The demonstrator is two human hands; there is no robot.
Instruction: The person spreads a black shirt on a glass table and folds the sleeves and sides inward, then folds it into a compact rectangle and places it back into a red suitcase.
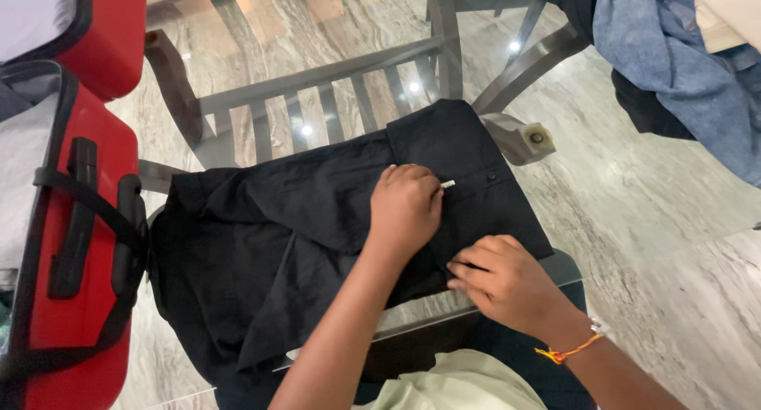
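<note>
- A black shirt [317, 228], soft matte woven cloth, lies crumpled and partly folded on a glass tabletop [444, 311]; a wooden chair [333, 85] shows through the glass.
- The left hand [406, 206] is curled into a loose fist pressed on the shirt, next to a small white tag [448, 184].
- The right hand [503, 283] has its fingers drawn together, gripping the shirt's near edge.
- A red hard-shell suitcase [75, 244] with black straps is cut off at the left.
- Blue cloth [682, 69] hangs at the top right, its shape unclear.
</note>
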